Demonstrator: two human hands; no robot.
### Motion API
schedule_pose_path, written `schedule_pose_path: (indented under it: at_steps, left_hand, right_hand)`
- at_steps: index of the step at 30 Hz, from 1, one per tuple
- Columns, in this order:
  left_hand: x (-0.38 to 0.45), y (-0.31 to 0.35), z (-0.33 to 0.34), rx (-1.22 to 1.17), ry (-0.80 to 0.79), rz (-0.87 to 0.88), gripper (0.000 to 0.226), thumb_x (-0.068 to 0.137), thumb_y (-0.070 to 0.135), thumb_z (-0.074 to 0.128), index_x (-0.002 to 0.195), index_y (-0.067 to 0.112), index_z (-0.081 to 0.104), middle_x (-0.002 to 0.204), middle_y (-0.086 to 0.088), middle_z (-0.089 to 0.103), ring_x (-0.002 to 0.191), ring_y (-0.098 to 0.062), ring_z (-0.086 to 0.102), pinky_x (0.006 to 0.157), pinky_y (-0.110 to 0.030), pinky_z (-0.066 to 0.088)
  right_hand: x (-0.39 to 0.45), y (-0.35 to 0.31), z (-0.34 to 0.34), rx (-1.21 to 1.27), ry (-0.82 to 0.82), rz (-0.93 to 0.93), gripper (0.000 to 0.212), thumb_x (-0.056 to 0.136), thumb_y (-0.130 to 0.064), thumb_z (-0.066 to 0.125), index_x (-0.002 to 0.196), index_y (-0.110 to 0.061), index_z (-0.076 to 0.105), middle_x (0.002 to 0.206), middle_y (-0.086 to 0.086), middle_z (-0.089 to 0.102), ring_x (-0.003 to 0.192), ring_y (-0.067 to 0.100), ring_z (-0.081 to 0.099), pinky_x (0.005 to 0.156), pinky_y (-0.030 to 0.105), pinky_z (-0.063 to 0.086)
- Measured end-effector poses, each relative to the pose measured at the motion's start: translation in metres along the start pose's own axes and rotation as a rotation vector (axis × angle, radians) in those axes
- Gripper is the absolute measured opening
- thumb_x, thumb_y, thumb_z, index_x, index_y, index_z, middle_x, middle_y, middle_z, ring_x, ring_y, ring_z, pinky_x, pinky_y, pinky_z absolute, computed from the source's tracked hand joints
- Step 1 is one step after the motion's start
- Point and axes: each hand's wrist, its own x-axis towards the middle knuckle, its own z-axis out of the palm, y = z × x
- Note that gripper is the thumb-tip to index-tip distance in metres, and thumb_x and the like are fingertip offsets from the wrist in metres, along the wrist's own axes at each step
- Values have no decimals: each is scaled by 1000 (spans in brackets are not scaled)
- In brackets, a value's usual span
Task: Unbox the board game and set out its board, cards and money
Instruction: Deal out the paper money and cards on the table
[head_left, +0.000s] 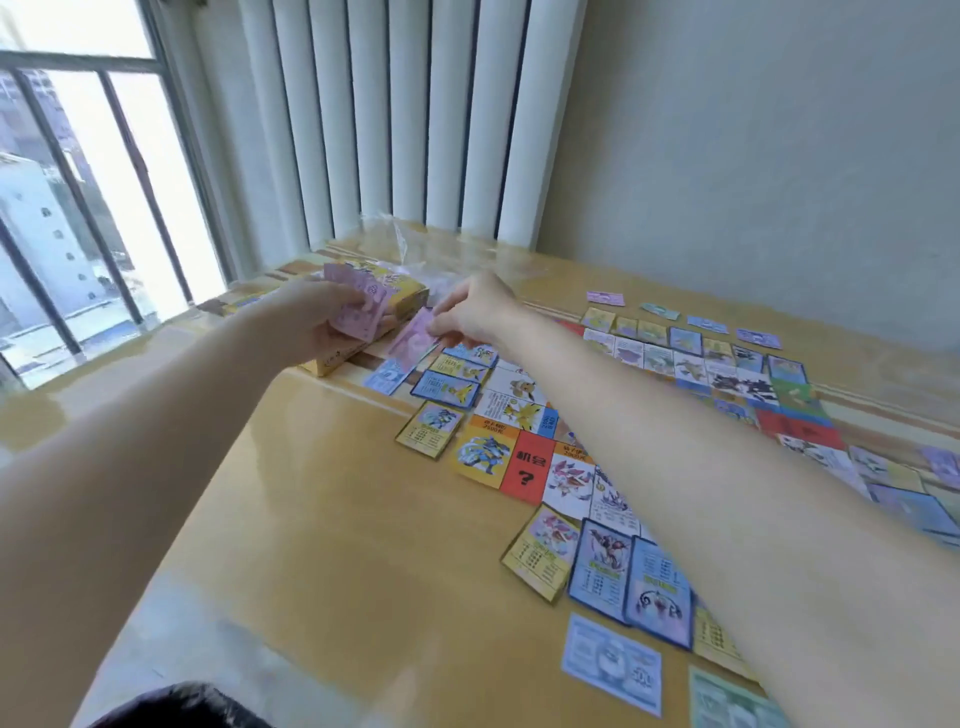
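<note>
the left hand (317, 322) has its grip closed around a fanned stack of pink money (358, 304), held up above the yellow game box (363, 338) at the far left of the desk (322, 493). the right hand (475, 317) pinches a single pink note (413, 338) between thumb and fingertips, low over the far corner of the board (524, 462), which lies flat with cards (605, 566) set along its edges and a few notes already laid out near the front and along the far side. the main risk, as i judge it, is in the stack: the notes are thin and splayed, so a loosened thumb could let several slide out and scatter over the box or off the desk edge toward the window. the single note could also land on the cards lying just beneath it and nudge them out of line, or stick to a second note so two go down as one. the right forearm reaches across the board, and a low sweep on the way back could drag cards or the board askew. crumpled clear plastic (410, 249) behind the box might catch a loose note and hide it. the picture is blurred around the hands, so the exact finger placement is hard to tell.
</note>
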Motion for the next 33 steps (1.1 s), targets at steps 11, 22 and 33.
schedule_pose_path:
  at_steps: [11, 22, 33]
  left_hand:
    - [-18, -14, -19, -7, 96, 10, 14, 92, -7, 45, 89, 6, 50, 54, -5, 68, 48, -15, 67, 49, -27, 57]
    - [-28, -20, 9, 240, -197, -20, 11, 86, 3, 61, 96, 7, 59, 87, -8, 64, 67, -13, 66, 65, -23, 57]
    - [-74, -39, 110, 509, -618, -142, 18, 94, 12, 51, 108, 3, 57, 95, -8, 63, 79, -14, 61, 66, -19, 55]
  right_hand:
    - [-17, 8, 91, -291, 33, -78, 10, 84, -4, 62, 90, -1, 69, 100, 14, 65, 97, 30, 60, 84, 41, 52]
    - [-42, 5, 6, 301, -84, -30, 24, 98, -17, 41, 87, 0, 54, 75, 16, 63, 57, 20, 57, 43, 18, 45]
    - [-144, 56, -85, 133, -234, 107, 48, 80, 3, 68, 123, -2, 47, 75, 9, 57, 49, 8, 55, 47, 19, 44]
